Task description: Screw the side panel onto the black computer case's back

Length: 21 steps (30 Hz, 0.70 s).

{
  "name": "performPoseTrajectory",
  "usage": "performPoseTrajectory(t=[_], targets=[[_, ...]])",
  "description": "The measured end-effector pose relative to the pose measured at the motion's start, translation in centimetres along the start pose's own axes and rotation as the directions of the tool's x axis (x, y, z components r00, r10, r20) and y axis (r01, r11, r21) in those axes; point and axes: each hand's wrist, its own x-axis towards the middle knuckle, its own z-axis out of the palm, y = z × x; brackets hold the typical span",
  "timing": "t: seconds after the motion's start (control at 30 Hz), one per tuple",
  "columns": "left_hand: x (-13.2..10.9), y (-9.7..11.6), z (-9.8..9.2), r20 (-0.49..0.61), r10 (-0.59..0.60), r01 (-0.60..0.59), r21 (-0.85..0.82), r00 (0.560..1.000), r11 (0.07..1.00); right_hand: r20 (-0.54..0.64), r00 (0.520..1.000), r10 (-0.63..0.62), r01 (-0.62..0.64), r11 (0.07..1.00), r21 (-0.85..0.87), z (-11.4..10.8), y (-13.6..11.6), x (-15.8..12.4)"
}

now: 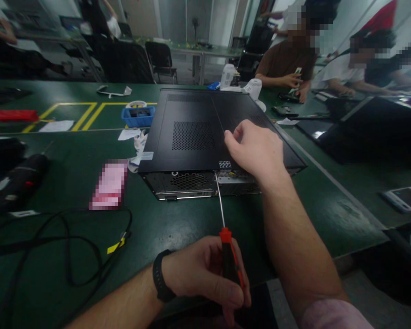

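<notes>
A black computer case [195, 109] lies flat on the green table, its rear panel facing me. My left hand [208, 274], with a black band on the wrist, is closed around the red and black handle of a screwdriver [230, 256]. The screwdriver's shaft points away from me, and its tip meets the upper edge of the rear panel near the middle. My right hand [255, 146] rests on top of the case, right of the vented area, its fingers curled; whether it holds something small is hidden.
A blue bin [139, 117] stands left of the case. Black cables [68, 256], a power drill [20, 178] and a pink item [110, 185] lie at the left. On the right are a phone [406, 198] and a dark panel [380, 128]. Several people sit beyond.
</notes>
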Motion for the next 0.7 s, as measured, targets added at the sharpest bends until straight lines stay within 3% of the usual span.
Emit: performPoseTrajectory(t=[0.3, 0.47, 0.7], targets=[[-0.47, 0.5, 0.21, 0.053, -0.017, 0.017, -0.011, 0.998, 1.0, -0.002, 1.0, -0.005, 0.005, 1.0, 0.008, -0.06, 0.07, -0.13], [-0.34, 0.22, -0.04, 0.013, -0.024, 0.024, -0.012, 1.0, 1.0, 0.007, 1.0, 0.002, -0.002, 1.0, 0.005, -0.15, -0.05, -0.14], [0.01, -0.45, -0.63, 0.04, 0.042, -0.04, -0.048, 0.998, 0.998, 0.003, 1.0, -0.003, 0.003, 1.0, -0.002, -0.09, 0.01, -0.18]])
